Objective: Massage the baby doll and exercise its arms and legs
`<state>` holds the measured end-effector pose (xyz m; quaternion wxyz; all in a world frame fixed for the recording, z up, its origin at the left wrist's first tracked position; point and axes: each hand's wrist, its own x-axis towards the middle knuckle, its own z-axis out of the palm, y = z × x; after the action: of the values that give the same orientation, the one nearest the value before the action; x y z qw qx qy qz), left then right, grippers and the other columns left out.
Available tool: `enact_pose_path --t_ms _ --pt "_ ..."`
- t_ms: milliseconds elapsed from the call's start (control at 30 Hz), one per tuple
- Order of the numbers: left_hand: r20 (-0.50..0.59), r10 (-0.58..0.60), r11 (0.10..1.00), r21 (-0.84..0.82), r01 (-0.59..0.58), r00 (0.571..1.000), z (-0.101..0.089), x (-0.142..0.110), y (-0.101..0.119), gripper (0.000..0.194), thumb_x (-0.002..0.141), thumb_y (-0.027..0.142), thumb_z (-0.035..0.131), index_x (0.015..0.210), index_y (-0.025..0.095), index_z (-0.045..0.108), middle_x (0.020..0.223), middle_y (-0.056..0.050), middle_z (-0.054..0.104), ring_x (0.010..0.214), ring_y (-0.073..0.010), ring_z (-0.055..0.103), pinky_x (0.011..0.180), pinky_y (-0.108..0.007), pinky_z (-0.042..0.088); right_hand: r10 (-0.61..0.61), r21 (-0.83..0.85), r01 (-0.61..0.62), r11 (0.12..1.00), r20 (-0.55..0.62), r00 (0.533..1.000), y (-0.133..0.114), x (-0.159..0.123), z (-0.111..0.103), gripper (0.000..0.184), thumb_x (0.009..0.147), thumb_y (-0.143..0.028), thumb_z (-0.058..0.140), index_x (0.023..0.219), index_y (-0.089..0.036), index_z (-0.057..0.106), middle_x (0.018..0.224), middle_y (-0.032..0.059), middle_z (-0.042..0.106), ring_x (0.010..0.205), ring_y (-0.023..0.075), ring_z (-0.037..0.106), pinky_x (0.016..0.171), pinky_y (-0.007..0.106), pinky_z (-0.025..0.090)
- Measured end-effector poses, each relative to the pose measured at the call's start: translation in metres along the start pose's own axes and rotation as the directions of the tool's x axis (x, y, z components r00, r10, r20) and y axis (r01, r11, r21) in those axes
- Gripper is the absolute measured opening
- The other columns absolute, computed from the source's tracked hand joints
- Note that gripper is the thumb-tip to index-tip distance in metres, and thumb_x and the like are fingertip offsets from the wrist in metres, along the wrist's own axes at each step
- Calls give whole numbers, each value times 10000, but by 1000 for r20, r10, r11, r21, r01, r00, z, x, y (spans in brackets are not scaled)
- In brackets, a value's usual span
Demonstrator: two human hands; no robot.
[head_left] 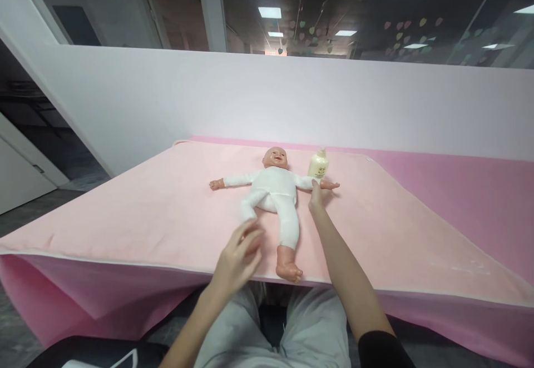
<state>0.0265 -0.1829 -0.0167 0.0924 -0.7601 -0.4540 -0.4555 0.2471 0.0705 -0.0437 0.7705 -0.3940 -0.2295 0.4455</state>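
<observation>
A baby doll (275, 187) in a white suit lies face up on a pink blanket, its arms spread and its head away from me. My right hand (317, 194) is closed around the doll's outstretched arm near the wrist, the thumb on top. At the doll's bent leg (249, 208), on the left, my left hand (238, 254) has curled, slightly blurred fingers. That leg's foot is hidden behind the hand, and I cannot tell whether the fingers grip it. The other bare foot (288, 265) points toward me near the front edge.
A pale yellow pump bottle (319, 164) stands just beyond the doll's arm on the right. The blanket (167, 207) covers a table with a pink cloth (459, 195). Behind rises a white partition (267, 95) with glass above. My legs are under the front edge.
</observation>
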Motion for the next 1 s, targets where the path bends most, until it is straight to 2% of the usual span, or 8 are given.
enact_pose_path --t_ms 33,100,233,333,467,633,767,1000 --pt "-35 45 999 32 -44 998 -6 15 -8 502 831 166 542 1309 320 567 1280 -101 606 1158 -277 619 909 -417 584 -82 -74 76 994 -82 993 -1 -4 2 528 649 -164 703 1111 -258 468 1411 97 500 1344 171 472 1055 308 468" --pt "-111 122 988 108 -110 986 -12 47 -24 486 791 105 540 1224 311 617 1189 -83 640 1154 -287 597 924 -441 558 -226 -190 205 960 -97 969 -4 -13 6 506 612 -150 726 1052 -224 487 1346 131 547 1305 210 507 1077 345 440" --pt "-291 191 963 242 -121 937 0 109 -61 294 735 106 556 964 230 691 1051 -106 639 896 -259 605 750 -412 549 -296 -343 322 882 128 947 -9 -28 15 412 629 -155 709 1004 -204 548 1258 111 546 1262 232 509 1109 384 390" --pt "-295 199 951 289 -111 935 28 133 -86 146 776 172 562 827 212 693 979 -116 637 848 -247 585 756 -422 530 -299 -411 416 811 320 899 -11 -36 18 459 668 -141 658 1114 -227 592 1267 83 494 1245 212 499 1137 366 346" --pt "-60 298 937 209 -280 953 72 127 -112 156 822 264 563 862 228 710 931 -114 642 869 -243 593 800 -436 530 -261 -404 469 786 470 843 -8 -41 19 551 678 -110 613 1205 -262 559 1125 37 558 1132 192 545 1105 371 376" --pt "31 424 905 27 -425 905 106 101 -117 173 884 246 557 948 271 716 897 -79 670 914 -214 641 820 -409 538 -248 -445 466 765 465 850 -4 -39 17 298 688 -126 612 958 -246 574 939 -2 605 959 195 557 1041 401 419" --pt "96 401 916 -11 -402 911 112 94 -103 202 918 267 519 1013 271 697 1045 -97 706 1028 -220 654 857 -408 543 -205 -426 485 764 552 808 -8 -36 17 273 664 -77 560 873 -242 619 947 4 636 992 194 542 1103 398 352" --pt "41 419 908 -18 -419 907 101 102 -98 225 937 285 498 1118 232 620 1177 -122 706 1096 -201 675 966 -411 510 -185 -392 465 794 572 799 -13 -37 17 363 653 -61 569 951 -243 665 1055 6 675 1072 194 548 1150 412 309"
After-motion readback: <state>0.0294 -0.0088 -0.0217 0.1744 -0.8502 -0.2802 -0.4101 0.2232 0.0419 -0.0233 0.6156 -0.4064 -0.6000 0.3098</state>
